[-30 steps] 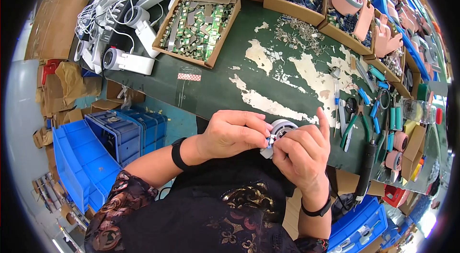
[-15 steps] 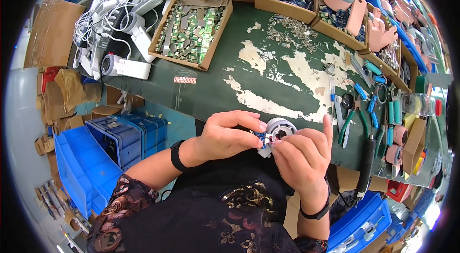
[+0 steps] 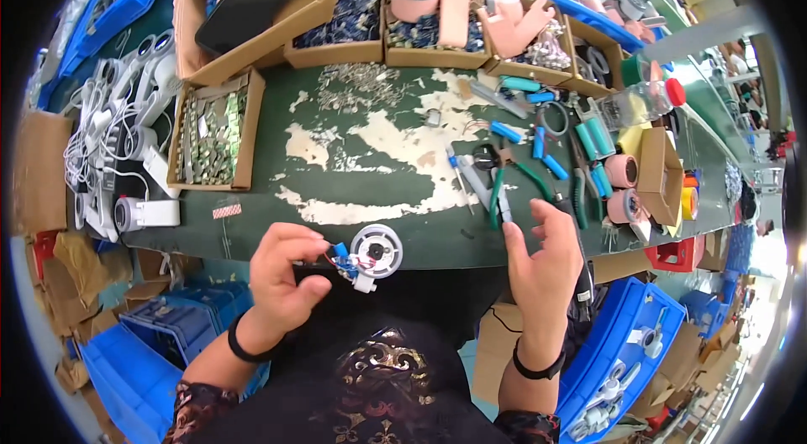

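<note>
Hovering near the front edge of the dark green worktable point(image 3: 336, 185), in the head view, the left hand point(image 3: 279, 278) has its thumb spread from its curled fingers. Their tips come up to a small blue component with thin leads point(image 3: 340, 252), attached to a round white-and-grey plastic motor housing point(image 3: 376, 252); whether they touch it cannot be told. The housing sits at the table's front edge, between the hands and closer to the left one, its open ring facing up. The right hand point(image 3: 546, 263) is wide, thumb apart from fingers, with nothing visible in its grasp. Just beyond its fingertips lie green-handled metal pliers point(image 3: 535, 180) and a slim metal blade tool point(image 3: 503, 207). Farther back are several short blue cylinders point(image 3: 555, 166), a heap of small silvery metal fittings point(image 3: 349, 87) and, at left, a brown cardboard box point(image 3: 250, 129) of green circuit boards point(image 3: 210, 137).
</note>
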Tool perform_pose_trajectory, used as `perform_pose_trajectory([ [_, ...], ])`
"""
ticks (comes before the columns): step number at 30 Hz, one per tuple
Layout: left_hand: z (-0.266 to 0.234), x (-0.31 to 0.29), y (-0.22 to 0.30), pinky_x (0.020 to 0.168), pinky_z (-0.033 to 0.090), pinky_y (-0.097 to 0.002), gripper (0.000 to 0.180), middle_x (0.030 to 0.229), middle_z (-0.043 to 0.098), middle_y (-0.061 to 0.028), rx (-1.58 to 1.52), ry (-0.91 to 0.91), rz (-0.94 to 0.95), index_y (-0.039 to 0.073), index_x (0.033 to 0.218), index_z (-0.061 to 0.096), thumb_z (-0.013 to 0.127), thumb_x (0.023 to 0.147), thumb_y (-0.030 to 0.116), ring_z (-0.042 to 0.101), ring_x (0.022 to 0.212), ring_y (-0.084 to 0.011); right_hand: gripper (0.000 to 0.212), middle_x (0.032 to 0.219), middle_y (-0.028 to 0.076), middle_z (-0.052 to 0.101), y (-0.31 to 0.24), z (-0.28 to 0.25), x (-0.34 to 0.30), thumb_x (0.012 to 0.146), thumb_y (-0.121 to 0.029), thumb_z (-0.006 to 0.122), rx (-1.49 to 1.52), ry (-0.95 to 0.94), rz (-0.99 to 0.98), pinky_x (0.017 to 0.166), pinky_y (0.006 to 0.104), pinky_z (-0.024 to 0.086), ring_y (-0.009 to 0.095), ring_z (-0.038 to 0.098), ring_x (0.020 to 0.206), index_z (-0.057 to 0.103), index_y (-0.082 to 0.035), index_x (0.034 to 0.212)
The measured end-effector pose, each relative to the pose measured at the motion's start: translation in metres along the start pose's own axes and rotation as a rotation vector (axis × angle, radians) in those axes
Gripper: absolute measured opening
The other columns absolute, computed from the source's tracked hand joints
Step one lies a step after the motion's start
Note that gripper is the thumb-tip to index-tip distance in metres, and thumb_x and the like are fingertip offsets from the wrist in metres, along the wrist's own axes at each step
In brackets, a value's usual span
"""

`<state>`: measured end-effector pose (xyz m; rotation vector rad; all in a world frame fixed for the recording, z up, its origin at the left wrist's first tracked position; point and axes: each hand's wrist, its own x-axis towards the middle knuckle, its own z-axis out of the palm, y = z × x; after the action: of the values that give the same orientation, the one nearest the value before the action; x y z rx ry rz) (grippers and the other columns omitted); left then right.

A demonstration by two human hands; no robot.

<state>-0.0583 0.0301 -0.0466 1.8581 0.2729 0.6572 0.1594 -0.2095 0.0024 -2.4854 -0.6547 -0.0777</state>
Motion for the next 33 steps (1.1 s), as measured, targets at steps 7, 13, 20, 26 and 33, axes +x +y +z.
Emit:
perform_pose_trajectory([
  [7,-0.007,0.024,0.030,0.059,0.045,-0.0204,0.022,0.087,0.068,-0.0045,-0.427,-0.149,-0.936,0.005,0.112,0.057,0.067,0.098,0.019,0.063,0.068,-0.0092,0.047,0.079,0.015,0.067,-0.007,0.020,0.025,0.081,-0.049,0.078,-0.277,-0.252,0.113,0.067,0.0452,0.052,0.036,0.067,0.077,0.064,-0.005,0.086],
  [13,-0.002,0.021,0.031,0.053,0.049,-0.0189,0.025,0.090,0.074,-0.0114,-0.487,-0.187,-0.992,0.004,0.116,0.058,0.066,0.099,0.021,0.071,0.067,-0.0142,0.028,0.075,0.020,0.067,0.011,0.033,0.033,0.088,-0.031,0.068,-0.215,-0.229,0.025,0.067,0.0536,0.052,0.042,0.067,0.074,0.063,-0.005,0.078],
  [20,0.004,0.027,0.037,0.063,0.055,-0.0215,0.021,0.096,0.073,-0.0092,-0.605,-0.188,-1.026,0.002,0.115,0.060,0.067,0.096,0.008,0.073,0.081,-0.0147,0.019,0.082,0.003,0.058,0.017,-0.005,0.022,0.095,-0.013,0.061,0.406,-0.032,0.265,0.069,0.0313,0.043,0.014,0.054,0.077,0.057,-0.002,0.080],
  [26,0.002,0.015,0.033,0.073,0.059,-0.0259,0.020,0.101,0.072,-0.0095,-0.639,-0.159,-0.914,0.002,0.113,0.060,0.067,0.094,0.000,0.072,0.091,-0.0141,0.023,0.147,0.023,0.049,-0.021,-0.032,-0.027,0.087,-0.030,0.069,1.408,-0.062,0.382,0.103,0.0400,0.038,0.033,0.046,0.135,0.070,-0.009,0.097],
  [33,0.008,0.014,0.035,0.077,0.061,-0.0274,0.021,0.103,0.072,-0.0098,-0.694,-0.090,-0.954,0.001,0.114,0.061,0.066,0.094,-0.001,0.072,0.091,-0.0147,0.025,0.135,0.023,0.052,-0.051,-0.016,-0.078,0.082,-0.025,0.075,1.687,-0.827,0.586,0.108,0.0465,0.039,0.037,0.050,0.131,0.057,-0.008,0.086],
])
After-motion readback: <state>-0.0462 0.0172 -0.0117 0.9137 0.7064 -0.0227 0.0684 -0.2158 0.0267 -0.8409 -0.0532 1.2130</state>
